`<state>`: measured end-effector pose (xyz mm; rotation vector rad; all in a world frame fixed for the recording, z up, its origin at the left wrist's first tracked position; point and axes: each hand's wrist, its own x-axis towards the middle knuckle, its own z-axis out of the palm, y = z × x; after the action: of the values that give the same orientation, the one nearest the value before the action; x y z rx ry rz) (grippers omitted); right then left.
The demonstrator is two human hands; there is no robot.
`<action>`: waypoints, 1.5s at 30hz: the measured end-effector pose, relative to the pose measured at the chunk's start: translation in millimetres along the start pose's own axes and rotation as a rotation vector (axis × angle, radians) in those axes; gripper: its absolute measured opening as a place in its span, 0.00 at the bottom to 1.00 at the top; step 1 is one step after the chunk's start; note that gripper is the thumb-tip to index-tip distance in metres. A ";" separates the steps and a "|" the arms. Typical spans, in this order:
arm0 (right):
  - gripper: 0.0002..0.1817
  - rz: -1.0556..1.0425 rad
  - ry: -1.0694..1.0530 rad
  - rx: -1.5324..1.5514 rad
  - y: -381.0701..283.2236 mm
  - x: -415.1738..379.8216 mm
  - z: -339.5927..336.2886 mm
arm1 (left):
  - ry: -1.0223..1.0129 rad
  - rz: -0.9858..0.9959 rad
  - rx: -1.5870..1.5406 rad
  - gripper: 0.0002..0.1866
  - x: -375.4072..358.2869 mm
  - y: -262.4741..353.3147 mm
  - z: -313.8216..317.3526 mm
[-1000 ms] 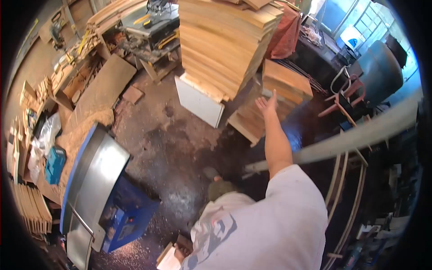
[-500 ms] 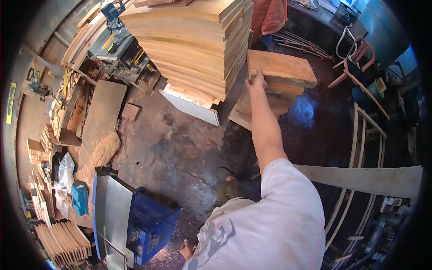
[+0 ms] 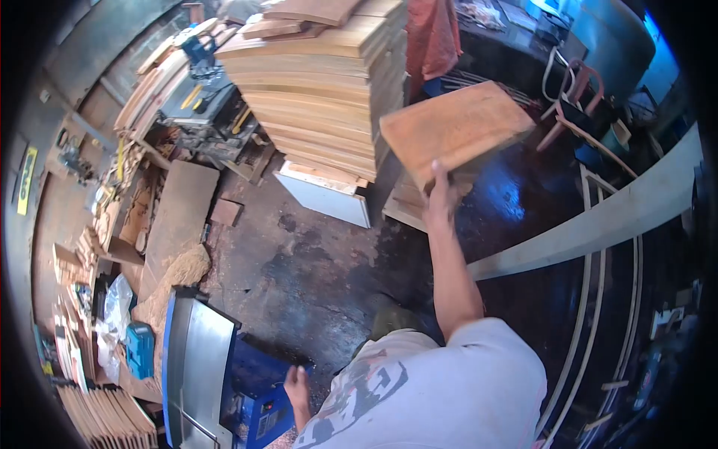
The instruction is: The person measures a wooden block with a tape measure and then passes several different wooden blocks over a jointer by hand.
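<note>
A thick wooden board [image 3: 460,126] is raised and tilted, its near edge gripped by my right hand [image 3: 441,193], thumb on top. Below it, other wood pieces [image 3: 411,200] lie low on the floor. Left of the board rises a tall stack of planks [image 3: 314,97] with loose pieces on top. My left hand [image 3: 297,383] hangs low beside my shirt, next to the blue machine [image 3: 258,396] with a metal top; its fingers look loosely apart and hold nothing visible.
A white panel [image 3: 325,198] stands under the stack. At right are a long pale plank [image 3: 598,228], long thin frames and a chair [image 3: 576,101]. A pile of sawdust [image 3: 183,269], a teal case [image 3: 140,349] and wood scraps are at left.
The board has been lifted off the low pile and tilted, with my right hand now at its near edge. My left hand has risen slightly. The view has shifted a little.
</note>
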<state>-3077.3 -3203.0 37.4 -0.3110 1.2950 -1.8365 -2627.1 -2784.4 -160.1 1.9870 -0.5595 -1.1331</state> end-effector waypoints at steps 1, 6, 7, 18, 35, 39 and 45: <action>0.29 -0.100 -0.114 -0.021 14.5 -32.5 -9.8 | -0.009 0.164 0.011 0.34 2.1 51.0 9.6; 0.38 -0.031 -0.759 0.077 41.8 -173.2 -64.7 | -0.357 0.642 -0.220 0.43 -20.4 263.0 14.7; 0.40 0.104 -0.879 0.239 44.8 -191.1 -68.9 | -0.457 0.709 -0.214 0.47 -27.9 292.4 10.8; 0.47 1.068 -1.494 -0.004 148.1 -281.9 -18.1 | -0.049 0.743 -0.512 0.51 -154.6 261.0 -62.0; 0.49 -0.067 -2.296 -0.824 150.9 -422.7 219.2 | 0.447 0.310 -0.416 0.50 -22.6 108.2 -74.2; 0.48 -0.253 -2.415 -0.875 195.1 -412.3 280.8 | 0.588 0.200 -0.456 0.51 24.1 128.3 -56.6; 0.47 -0.421 -2.546 -0.890 262.2 -396.0 357.1 | 0.736 0.072 -0.474 0.51 74.2 163.4 -47.3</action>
<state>-2484.8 -3168.1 66.8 -2.2887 -0.1637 0.1629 -2548.9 -2915.7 -54.8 1.7665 0.0298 -0.3714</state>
